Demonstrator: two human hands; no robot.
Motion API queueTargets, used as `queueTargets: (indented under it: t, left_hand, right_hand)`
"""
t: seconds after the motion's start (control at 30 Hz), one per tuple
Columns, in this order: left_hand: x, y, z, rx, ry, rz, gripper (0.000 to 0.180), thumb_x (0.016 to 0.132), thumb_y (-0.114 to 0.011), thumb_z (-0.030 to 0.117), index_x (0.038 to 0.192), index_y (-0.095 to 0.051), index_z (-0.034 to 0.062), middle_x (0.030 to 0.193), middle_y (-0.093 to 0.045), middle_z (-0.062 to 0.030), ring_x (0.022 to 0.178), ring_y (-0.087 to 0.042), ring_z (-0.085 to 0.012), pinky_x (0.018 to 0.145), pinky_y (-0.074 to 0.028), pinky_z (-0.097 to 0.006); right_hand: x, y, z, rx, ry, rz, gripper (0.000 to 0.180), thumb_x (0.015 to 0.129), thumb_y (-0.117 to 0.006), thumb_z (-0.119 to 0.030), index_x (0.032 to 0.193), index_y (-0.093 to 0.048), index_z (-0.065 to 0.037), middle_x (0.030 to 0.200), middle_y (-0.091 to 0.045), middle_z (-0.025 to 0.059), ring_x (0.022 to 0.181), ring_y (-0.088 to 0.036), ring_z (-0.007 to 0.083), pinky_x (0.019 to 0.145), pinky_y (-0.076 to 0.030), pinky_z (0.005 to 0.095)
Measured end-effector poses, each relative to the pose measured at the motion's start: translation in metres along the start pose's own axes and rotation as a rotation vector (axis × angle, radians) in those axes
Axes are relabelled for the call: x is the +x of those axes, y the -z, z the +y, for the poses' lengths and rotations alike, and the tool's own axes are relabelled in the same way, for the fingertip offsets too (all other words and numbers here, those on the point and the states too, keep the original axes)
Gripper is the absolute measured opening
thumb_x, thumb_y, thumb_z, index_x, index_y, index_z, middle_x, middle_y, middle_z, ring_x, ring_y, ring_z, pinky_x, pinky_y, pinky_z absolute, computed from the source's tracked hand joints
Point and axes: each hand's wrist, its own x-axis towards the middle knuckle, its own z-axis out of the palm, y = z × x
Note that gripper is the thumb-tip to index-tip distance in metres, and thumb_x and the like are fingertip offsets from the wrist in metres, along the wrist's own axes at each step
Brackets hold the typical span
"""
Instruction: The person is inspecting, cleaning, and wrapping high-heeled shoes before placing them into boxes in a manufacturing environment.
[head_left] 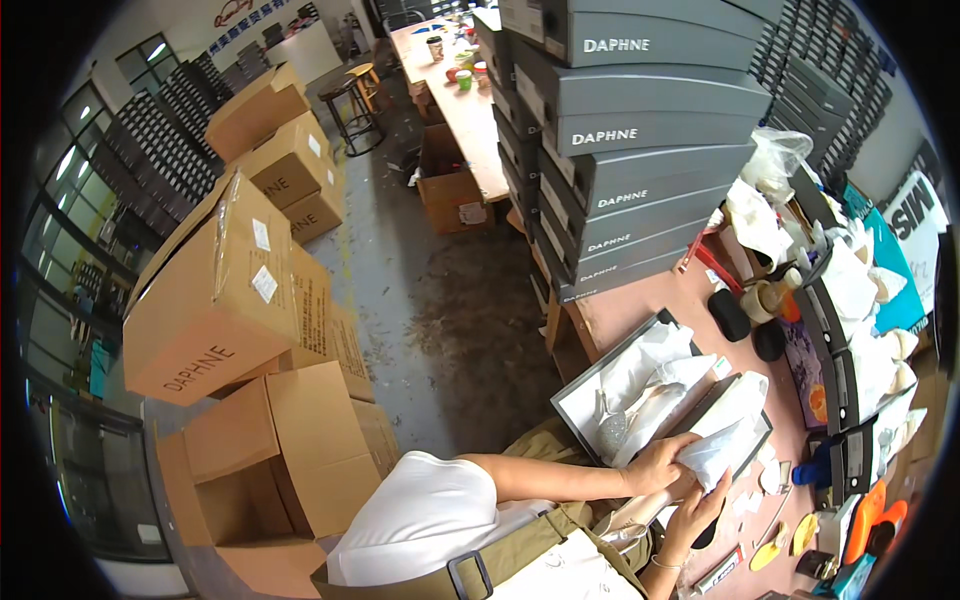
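My left hand [657, 466] is closed on a crumpled piece of white tissue paper [712, 455]. Just below it, my right hand [690, 522] grips the lower edge of the same paper, fingers bent. A pale, strappy thing, perhaps a shoe, lies partly hidden under my hands; I cannot make out whether they hold it too. Beyond my left hand an open grey shoebox [575, 408] lies on the table. Inside it are white tissue paper [650, 360] and a shoe with a glittery grey toe [613, 436]. The box's other part reaches under the paper beside my hands.
A tall stack of grey shoeboxes [650, 130] stands on the pinkish table [640, 305]. Along the right lie a tape roll [762, 300], black pads, orange-handled tools [865, 520] and paper-filled boxes. Large cardboard cartons [220, 290], one open [310, 440], line the floor at left; stools [350, 105] stand farther back.
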Motion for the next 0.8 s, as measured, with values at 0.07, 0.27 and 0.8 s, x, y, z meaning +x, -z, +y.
queueTargets:
  t: [0.07, 0.27, 0.8]
  left_hand:
    - [-0.016, -0.005, 0.008, -0.360, 0.204, -0.032, 0.052, 0.080, -0.058, -0.003, 0.129, -0.045, 0.0024, 0.124, -0.053, -0.0104, 0.112, -0.053, -0.0176, 0.094, -0.043, -0.031]
    - [-0.015, 0.029, 0.008, -0.793, 0.559, 0.000, 0.025, 0.094, -0.052, 0.020, 0.108, -0.056, -0.0008, 0.094, -0.064, -0.0105, 0.082, -0.064, -0.0212, 0.068, -0.055, -0.032]
    - [0.070, 0.141, 0.010, 1.286, -0.509, -0.568, 0.026, 0.080, -0.056, 0.007, 0.106, -0.063, 0.0073, 0.131, -0.051, -0.0121, 0.131, -0.036, -0.0327, 0.108, -0.025, -0.053]
  right_hand:
    - [0.001, 0.007, -0.014, 0.079, -0.094, 0.012, 0.046, 0.086, -0.044, 0.001, 0.131, -0.039, 0.008, 0.120, -0.052, 0.0224, 0.110, -0.052, 0.0310, 0.096, -0.039, 0.0363]
    - [0.000, 0.023, -0.007, 0.492, -0.177, -0.332, 0.075, 0.079, -0.067, -0.013, 0.142, -0.028, -0.001, 0.143, -0.033, 0.0196, 0.125, -0.043, 0.0310, 0.100, -0.040, 0.0393]
    - [-0.002, 0.027, 0.035, -0.005, 0.076, -0.691, 0.055, 0.074, -0.072, -0.015, 0.120, -0.047, -0.001, 0.134, -0.042, 0.0226, 0.132, -0.030, 0.0440, 0.109, -0.029, 0.0432]
